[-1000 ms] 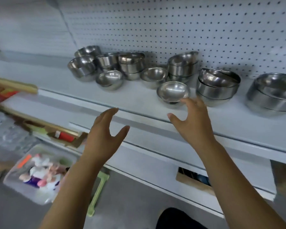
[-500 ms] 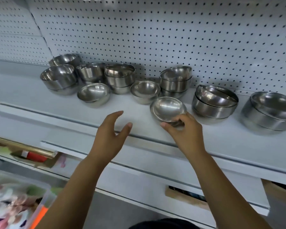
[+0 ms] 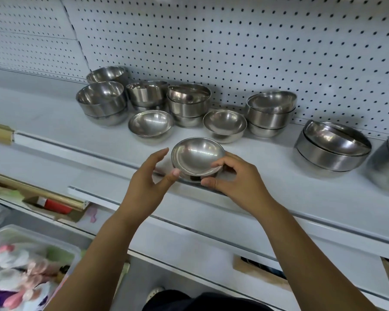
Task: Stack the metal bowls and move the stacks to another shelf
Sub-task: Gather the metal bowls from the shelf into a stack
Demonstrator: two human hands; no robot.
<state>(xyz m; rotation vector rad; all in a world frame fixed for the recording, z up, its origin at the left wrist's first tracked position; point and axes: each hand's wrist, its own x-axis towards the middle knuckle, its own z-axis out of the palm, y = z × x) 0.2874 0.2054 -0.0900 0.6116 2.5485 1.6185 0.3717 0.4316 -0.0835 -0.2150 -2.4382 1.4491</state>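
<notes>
A small shallow metal bowl (image 3: 197, 157) is tilted toward me at the front edge of the white shelf (image 3: 290, 182). My right hand (image 3: 240, 182) grips its right rim with curled fingers and the thumb below. At the bowl's left side is my left hand (image 3: 144, 187), spread open with its thumb tip at the rim. Behind it sit two single bowls (image 3: 151, 124) (image 3: 225, 124) and several stacks of bowls (image 3: 188, 104) (image 3: 270, 113) (image 3: 102, 102) (image 3: 330, 147).
A white pegboard wall (image 3: 256, 41) backs the shelf. A lower shelf (image 3: 189, 232) juts out below, with an open cardboard box (image 3: 54, 205) at the left. A clear plastic bin of soft toys (image 3: 27, 265) stands on the floor at lower left.
My right hand has taken hold of the small bowl, pulled it to the shelf's front edge and tilted it. My left hand has risen to the bowl's left side.
</notes>
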